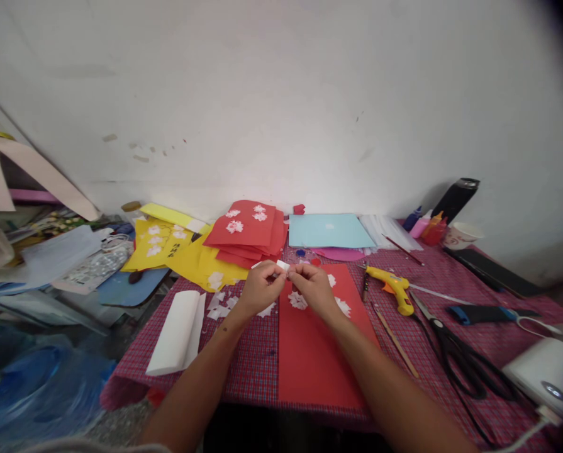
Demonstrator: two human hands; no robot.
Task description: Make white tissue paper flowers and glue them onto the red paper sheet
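Over the top of a red paper sheet, my left hand and my right hand meet. Both are closed, fingertips pinching a small piece of white paper, mostly hidden behind the fingers. White paper flowers lie on the red sheet, just below and beside my right hand. Left of my left hand are loose white paper petals on the checked tablecloth. A folded white paper roll rests near my left forearm.
Red cards with white flowers and yellow sheets are stacked behind. To the right lie a yellow glue gun, black-handled scissors, a wooden stick and a blue-black cutter. A black flask stands near the wall.
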